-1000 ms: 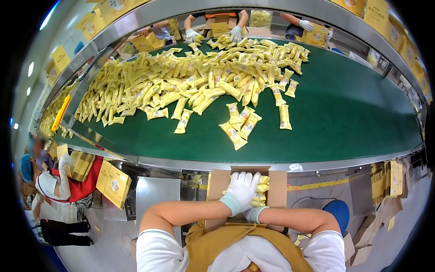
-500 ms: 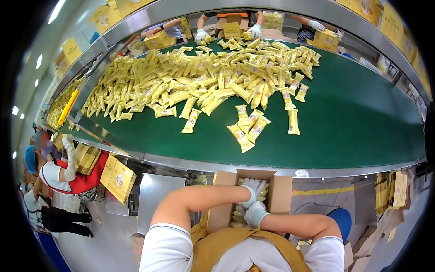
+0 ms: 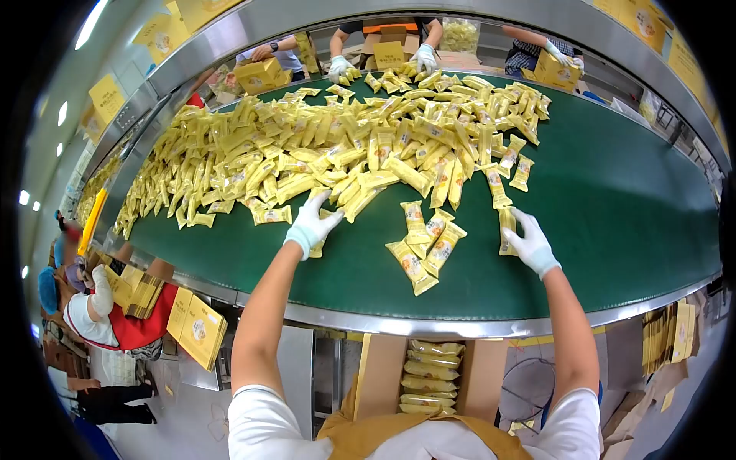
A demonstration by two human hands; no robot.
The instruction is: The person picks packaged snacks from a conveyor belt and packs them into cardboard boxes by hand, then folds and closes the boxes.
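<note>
My left hand (image 3: 313, 224), in a white glove, is over the green conveyor belt (image 3: 621, 222), fingers apart, partly covering a yellow wrapped snack packet (image 3: 318, 247). On the other side my right hand (image 3: 530, 244), gloved too, reaches with parted fingers to the edge of another snack packet (image 3: 507, 228); whether it presses on it I cannot tell. Between the hands lies a small group of packets (image 3: 414, 267). Close to my body stands an open cardboard box (image 3: 483, 376) holding a row of stacked packets (image 3: 431, 374).
A large heap of packets (image 3: 307, 134) covers the belt's far left and middle. Across it, a co-worker's gloved hands (image 3: 423, 57) touch packets, and other people hold yellow cartons (image 3: 262, 74). The belt's metal edge (image 3: 460, 328) runs before me. Flat cartons (image 3: 197, 328) stand at left.
Both my hands have left the cardboard box and stretched forward over the belt, moving apart to left and right. The packets inside the box are now uncovered.
</note>
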